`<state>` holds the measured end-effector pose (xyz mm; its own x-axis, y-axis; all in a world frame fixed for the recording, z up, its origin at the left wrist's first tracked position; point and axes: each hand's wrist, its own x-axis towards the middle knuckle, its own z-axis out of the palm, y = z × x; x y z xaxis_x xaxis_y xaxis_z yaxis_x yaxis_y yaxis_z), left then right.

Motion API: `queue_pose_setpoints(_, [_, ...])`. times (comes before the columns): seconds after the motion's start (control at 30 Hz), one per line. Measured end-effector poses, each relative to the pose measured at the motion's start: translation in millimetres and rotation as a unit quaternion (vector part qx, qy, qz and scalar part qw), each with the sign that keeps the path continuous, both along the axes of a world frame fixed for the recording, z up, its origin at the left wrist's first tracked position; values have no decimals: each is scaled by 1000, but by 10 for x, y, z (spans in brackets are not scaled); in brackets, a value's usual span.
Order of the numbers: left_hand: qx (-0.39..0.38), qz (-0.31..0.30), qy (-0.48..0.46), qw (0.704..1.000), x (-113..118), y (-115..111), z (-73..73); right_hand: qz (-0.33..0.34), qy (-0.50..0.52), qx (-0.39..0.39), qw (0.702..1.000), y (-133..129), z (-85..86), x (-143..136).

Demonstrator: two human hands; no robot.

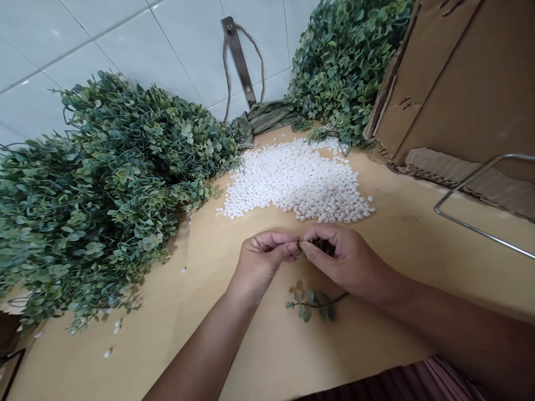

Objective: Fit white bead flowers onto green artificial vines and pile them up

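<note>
My left hand (267,256) and my right hand (338,253) meet fingertip to fingertip above the table, just in front of the white beads. Both are closed in a pinch on a thin greenish-brown stem, mostly covered by the fingers. A leafy sprig (310,304) of artificial greenery shows below my right hand, its dark stem running up behind the wrist. Whether this sprig and the pinched stem are one piece, I cannot tell. Beyond the fingertips spreads a heap of small white plastic beads (292,181).
A big pile of artificial greenery (137,167) fills the left side; another bunch (346,67) stands at the back right. On the right are a cardboard box (463,94) and a bent metal rod (463,223). A strap (239,61) leans against the tiled wall (184,44).
</note>
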<state>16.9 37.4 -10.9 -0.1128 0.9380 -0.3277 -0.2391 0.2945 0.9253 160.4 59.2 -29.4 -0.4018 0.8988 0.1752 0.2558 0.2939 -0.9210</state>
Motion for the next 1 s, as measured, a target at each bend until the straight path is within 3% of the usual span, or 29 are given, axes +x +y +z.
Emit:
queue_pose_setpoints(0.47, [12, -9, 1, 1000, -4, -9, 13, 16, 44, -23, 999, 22, 12, -5])
queue_pose_setpoints(0.67, [17, -62, 49, 997, -14, -15, 22, -16, 71, -48, 996, 43, 13, -1])
queue_pose_setpoints(0.9, [14, -32, 85, 996, 44, -12, -11, -39, 113, -10, 993, 34, 24, 15])
queue_pose_setpoints(1.0, [21, -15, 68, 997, 10, -11, -10, 4, 188, -35, 982, 32, 102, 105])
